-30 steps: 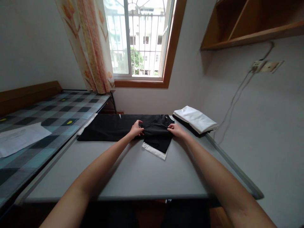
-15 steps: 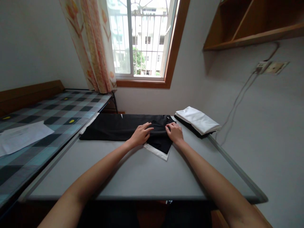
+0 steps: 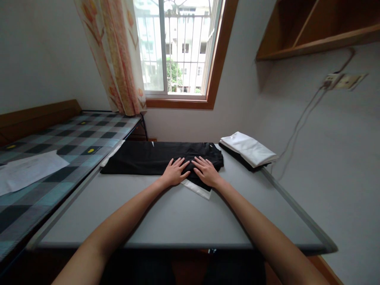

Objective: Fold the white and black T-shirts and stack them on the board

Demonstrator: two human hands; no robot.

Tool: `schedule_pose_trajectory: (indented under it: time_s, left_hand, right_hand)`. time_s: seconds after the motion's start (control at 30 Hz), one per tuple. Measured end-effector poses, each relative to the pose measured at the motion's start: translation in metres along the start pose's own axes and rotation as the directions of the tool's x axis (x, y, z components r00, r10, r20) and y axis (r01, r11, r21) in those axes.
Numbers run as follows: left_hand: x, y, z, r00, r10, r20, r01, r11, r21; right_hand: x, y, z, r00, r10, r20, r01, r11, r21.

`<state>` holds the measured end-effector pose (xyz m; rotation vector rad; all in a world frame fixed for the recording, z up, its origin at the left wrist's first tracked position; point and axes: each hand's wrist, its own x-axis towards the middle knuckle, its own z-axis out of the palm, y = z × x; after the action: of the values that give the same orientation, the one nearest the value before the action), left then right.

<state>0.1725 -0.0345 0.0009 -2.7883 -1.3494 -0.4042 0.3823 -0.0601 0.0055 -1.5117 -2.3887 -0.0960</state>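
Observation:
A black garment point(image 3: 142, 158) with white edging lies folded lengthwise across the far part of the grey table. One part of it sticks out toward me, ending in a white band point(image 3: 196, 189). My left hand point(image 3: 175, 171) rests on the cloth with its fingers spread. Just to its right, my right hand point(image 3: 206, 171) lies flat on the same cloth, fingers apart. The two hands are close but not touching, and neither holds anything.
A folded white cloth point(image 3: 247, 149) sits on a black one at the table's far right. The grey table point(image 3: 184, 221) has a wall on its right. At left, papers point(image 3: 32, 170) lie on a bed with a checked cover point(image 3: 86, 134). Shelves point(image 3: 314, 31) hang at upper right.
My right hand has moved left, off the garment's right edge and closer to my left hand, and its fingers have spread. My left hand's fingers have flattened on the cloth.

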Motion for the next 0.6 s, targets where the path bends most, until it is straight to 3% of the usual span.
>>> schedule_pose_trajectory:
  time_s: [0.17, 0.33, 0.43, 0.6]
  left_hand:
    - [-0.001, 0.0, 0.002, 0.999, -0.02, 0.05, 0.021, 1.0, -0.018]
    - [-0.006, -0.011, -0.003, 0.993, -0.014, 0.119, 0.021, 0.998, -0.062]
    - [-0.013, -0.041, -0.012, 0.986, -0.098, 0.136, 0.107, 0.992, -0.063]
    - [-0.029, -0.123, -0.034, 0.938, -0.343, 0.041, 0.341, 0.939, 0.046]
  right_hand:
    - [-0.008, 0.01, 0.002, 0.984, -0.089, 0.151, 0.087, 0.996, 0.02]
    - [-0.025, 0.055, -0.006, 0.985, 0.031, 0.169, -0.031, 1.0, -0.004]
    - [-0.038, 0.072, -0.008, 0.986, 0.099, 0.133, -0.102, 0.995, 0.019]
    - [-0.032, 0.078, -0.008, 0.991, 0.122, -0.056, -0.12, 0.992, 0.026]
